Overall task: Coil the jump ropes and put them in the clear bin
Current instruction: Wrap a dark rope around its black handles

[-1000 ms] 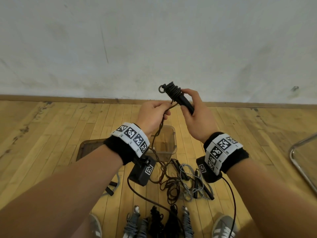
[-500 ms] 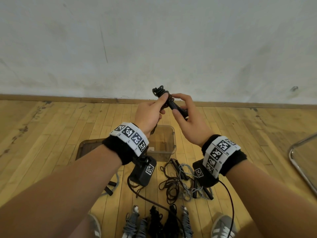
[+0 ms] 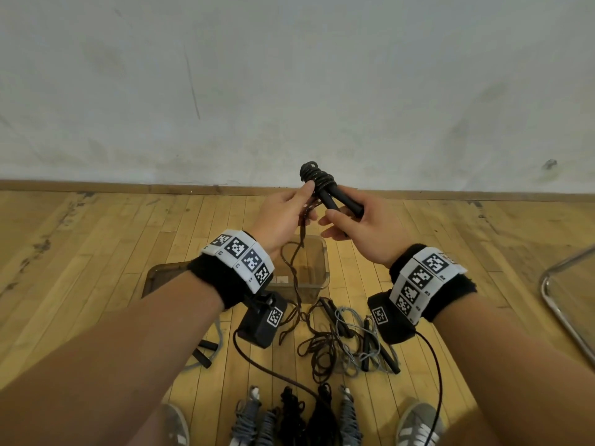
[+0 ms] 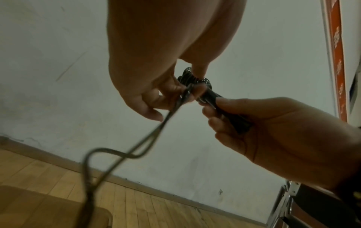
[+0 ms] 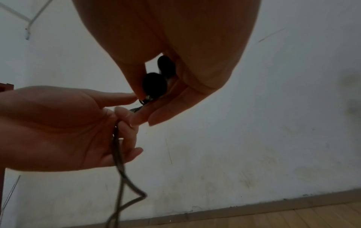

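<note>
Above bin rim [image 3: 323,252], R hand [image 3: 360,233] grips handles [image 3: 335,201], L hand [image 3: 283,217] pinches rope [image 3: 297,252].

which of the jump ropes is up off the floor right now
The black jump rope gripped by the right hand, its cord pinched by the left hand. The loose ropes and coiled bundles lie on the floor.

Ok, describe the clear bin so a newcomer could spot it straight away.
Look at the wooden floor just before the white wall, directly below the raised hands. The clear bin sits beyond the tangled rope pile; it is the only see-through box, its brownish lid lying beside it.
</note>
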`<state>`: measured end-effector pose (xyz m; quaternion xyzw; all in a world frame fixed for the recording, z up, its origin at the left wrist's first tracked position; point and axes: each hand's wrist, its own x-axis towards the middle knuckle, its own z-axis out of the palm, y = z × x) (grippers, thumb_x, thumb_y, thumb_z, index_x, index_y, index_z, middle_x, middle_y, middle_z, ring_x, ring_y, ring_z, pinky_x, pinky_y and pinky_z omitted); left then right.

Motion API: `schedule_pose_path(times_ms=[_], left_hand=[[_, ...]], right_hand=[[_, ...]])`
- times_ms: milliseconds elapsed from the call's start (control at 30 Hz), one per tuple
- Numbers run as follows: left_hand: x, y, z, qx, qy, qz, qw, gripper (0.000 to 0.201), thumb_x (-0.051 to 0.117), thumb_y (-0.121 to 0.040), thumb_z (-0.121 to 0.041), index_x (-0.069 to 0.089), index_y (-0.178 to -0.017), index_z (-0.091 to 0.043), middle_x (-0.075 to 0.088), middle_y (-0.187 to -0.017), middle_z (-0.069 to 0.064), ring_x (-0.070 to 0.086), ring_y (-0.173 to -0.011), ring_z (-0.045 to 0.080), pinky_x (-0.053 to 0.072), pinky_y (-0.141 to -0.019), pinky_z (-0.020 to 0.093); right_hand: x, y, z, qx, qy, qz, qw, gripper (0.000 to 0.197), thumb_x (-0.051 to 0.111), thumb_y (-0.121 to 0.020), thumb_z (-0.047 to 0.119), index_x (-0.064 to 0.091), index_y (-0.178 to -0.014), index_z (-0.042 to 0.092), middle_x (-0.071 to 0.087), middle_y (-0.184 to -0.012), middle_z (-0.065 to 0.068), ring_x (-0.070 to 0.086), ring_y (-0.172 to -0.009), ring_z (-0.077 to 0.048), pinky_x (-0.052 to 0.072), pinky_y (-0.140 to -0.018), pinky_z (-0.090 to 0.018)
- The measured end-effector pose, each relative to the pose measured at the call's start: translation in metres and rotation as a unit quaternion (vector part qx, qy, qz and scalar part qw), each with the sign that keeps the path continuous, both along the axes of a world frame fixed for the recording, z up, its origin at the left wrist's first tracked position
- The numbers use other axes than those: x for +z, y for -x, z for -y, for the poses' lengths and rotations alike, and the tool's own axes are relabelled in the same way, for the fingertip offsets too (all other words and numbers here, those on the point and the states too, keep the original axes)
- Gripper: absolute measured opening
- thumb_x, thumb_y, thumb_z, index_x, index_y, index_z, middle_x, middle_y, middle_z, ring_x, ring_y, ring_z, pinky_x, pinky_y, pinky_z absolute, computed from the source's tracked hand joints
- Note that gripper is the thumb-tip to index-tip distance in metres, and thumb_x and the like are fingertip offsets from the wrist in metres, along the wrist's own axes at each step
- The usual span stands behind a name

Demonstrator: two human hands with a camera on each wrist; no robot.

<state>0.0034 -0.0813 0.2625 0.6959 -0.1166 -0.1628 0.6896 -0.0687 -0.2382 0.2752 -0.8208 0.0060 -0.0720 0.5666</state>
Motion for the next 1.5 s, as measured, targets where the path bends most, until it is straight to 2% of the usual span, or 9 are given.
schedule_pose_path(times_ms=[267, 367, 467, 667, 867, 967, 1133, 1367, 1500], left_hand=[[0.001, 0.002, -0.003, 0.031, -0.02, 0.027, 0.999, 0.023, 0.066, -0.099, -0.034, 0.072, -0.113, -0.016, 0.066, -0.072, 0.0, 0.058, -0.054, 0.008, 0.054, -0.055, 0.023], [0.004, 0.003, -0.004, 0.035, -0.02, 0.033, 0.999, 0.02, 0.067, -0.099, -0.027, 0.073, -0.113, -0.015, 0.073, -0.077, 0.003, 0.058, -0.05, 0.009, 0.052, -0.052, 0.023], [0.006, 0.004, -0.004, 0.029, -0.009, 0.023, 0.999, 0.021, 0.066, -0.099, -0.026, 0.075, -0.114, -0.014, 0.077, -0.083, 0.005, 0.06, -0.053, 0.01, 0.053, -0.055, 0.024], [0.01, 0.006, -0.004, 0.03, 0.052, -0.038, 0.997, 0.025, 0.07, -0.097, -0.03, 0.078, -0.107, -0.009, 0.079, -0.09, 0.011, 0.063, -0.055, 0.012, 0.055, -0.058, 0.025], [0.01, 0.005, -0.006, 0.042, 0.07, -0.076, 0.994, 0.033, 0.068, -0.097, -0.037, 0.075, -0.108, -0.006, 0.079, -0.092, 0.013, 0.068, -0.06, 0.014, 0.058, -0.061, 0.026], [0.01, 0.005, -0.007, 0.045, 0.074, -0.083, 0.993, 0.037, 0.069, -0.096, -0.04, 0.074, -0.107, -0.005, 0.079, -0.091, 0.013, 0.067, -0.059, 0.014, 0.056, -0.056, 0.024], [0.011, 0.005, -0.007, 0.05, 0.064, -0.075, 0.994, 0.039, 0.07, -0.094, -0.047, 0.075, -0.103, -0.009, 0.079, -0.088, 0.012, 0.066, -0.059, 0.015, 0.056, -0.056, 0.025], [0.01, 0.003, -0.007, 0.06, 0.054, -0.063, 0.995, 0.037, 0.072, -0.092, -0.047, 0.078, -0.101, -0.012, 0.079, -0.088, 0.01, 0.062, -0.056, 0.012, 0.055, -0.056, 0.024], [0.014, 0.002, -0.007, 0.02, 0.071, -0.067, 0.995, 0.031, 0.07, -0.096, -0.037, 0.078, -0.103, -0.008, 0.077, -0.088, 0.009, 0.058, -0.055, 0.009, 0.053, -0.057, 0.022]], right_hand=[[-0.006, -0.002, 0.007, -0.086, 0.128, 0.044, 0.987, 0.057, 0.061, -0.1, 0.013, 0.044, -0.152, 0.026, 0.073, -0.115, 0.002, 0.074, -0.074, -0.007, 0.059, -0.073, -0.02], [-0.01, -0.006, 0.012, -0.129, 0.211, 0.05, 0.968, 0.061, 0.059, -0.102, 0.019, 0.035, -0.157, 0.03, 0.068, -0.127, 0.004, 0.073, -0.074, -0.004, 0.059, -0.077, -0.028], [-0.013, -0.007, 0.012, -0.148, 0.25, 0.046, 0.956, 0.064, 0.058, -0.102, 0.022, 0.031, -0.158, 0.034, 0.072, -0.117, 0.002, 0.072, -0.081, -0.011, 0.06, -0.079, -0.037], [-0.024, -0.01, 0.002, -0.135, 0.305, 0.098, 0.938, 0.064, 0.053, -0.101, 0.022, 0.026, -0.156, 0.042, 0.068, -0.101, 0.003, 0.059, -0.074, -0.012, 0.048, -0.064, -0.031], [-0.034, -0.012, -0.008, -0.074, 0.249, 0.14, 0.956, 0.048, 0.026, -0.108, 0.039, 0.028, -0.156, 0.041, 0.066, -0.12, -0.004, 0.063, -0.099, -0.016, 0.053, -0.081, -0.039], [-0.035, -0.014, -0.006, -0.083, 0.227, 0.147, 0.959, 0.047, 0.032, -0.109, 0.027, 0.036, -0.154, 0.039, 0.063, -0.104, -0.003, 0.058, -0.089, -0.012, 0.051, -0.079, -0.035], [-0.03, -0.012, -0.009, -0.052, 0.179, 0.166, 0.968, 0.047, 0.043, -0.106, 0.012, 0.046, -0.149, 0.03, 0.06, -0.111, 0.021, 0.055, -0.099, -0.001, 0.044, -0.084, -0.022], [-0.02, -0.008, -0.01, -0.05, 0.091, 0.12, 0.987, 0.059, 0.065, -0.097, 0.016, 0.041, -0.148, 0.036, 0.067, -0.108, 0.005, 0.065, -0.1, -0.008, 0.051, -0.086, -0.017], [-0.015, -0.009, -0.003, -0.095, -0.079, 0.048, 0.991, 0.075, 0.076, -0.091, 0.021, 0.034, -0.152, 0.034, 0.075, -0.103, -0.009, 0.075, -0.089, -0.023, 0.06, -0.089, -0.04]])
